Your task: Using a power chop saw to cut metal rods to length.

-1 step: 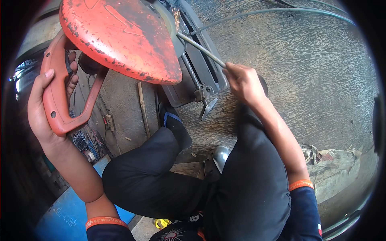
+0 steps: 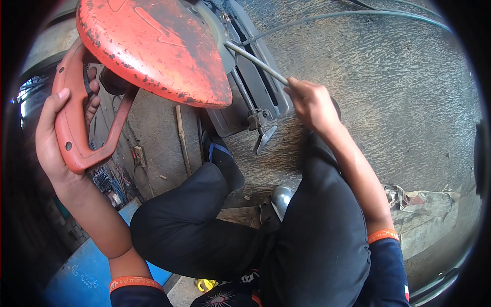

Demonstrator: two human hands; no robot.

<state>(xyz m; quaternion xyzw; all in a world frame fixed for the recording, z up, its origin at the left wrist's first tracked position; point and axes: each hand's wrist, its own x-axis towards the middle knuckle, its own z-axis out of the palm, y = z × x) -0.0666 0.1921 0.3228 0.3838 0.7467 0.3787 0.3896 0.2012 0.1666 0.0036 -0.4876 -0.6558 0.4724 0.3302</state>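
Rough grey concrete floor (image 2: 388,92) spreads out under you, with a blue panel (image 2: 87,271) at the near left and a crumpled rag (image 2: 424,210) at the near right. Your left hand (image 2: 53,138) is wrapped around the orange handle (image 2: 71,128) of the chop saw, fingers curled through the loop, and the worn orange blade guard (image 2: 153,46) sits raised above the grey saw base (image 2: 261,77). Your right hand (image 2: 312,105) is clenched on the near end of a thin metal rod (image 2: 255,61). That rod runs from your right fist up and to the left, its long axis slanting across the base, and its far end disappears under the guard by the blade. The vise screw (image 2: 245,97) and its small crank (image 2: 266,138) lie just left of your right hand, between it and the guard. Your right hand is by far the nearer one to the rod; your left is well apart from it.
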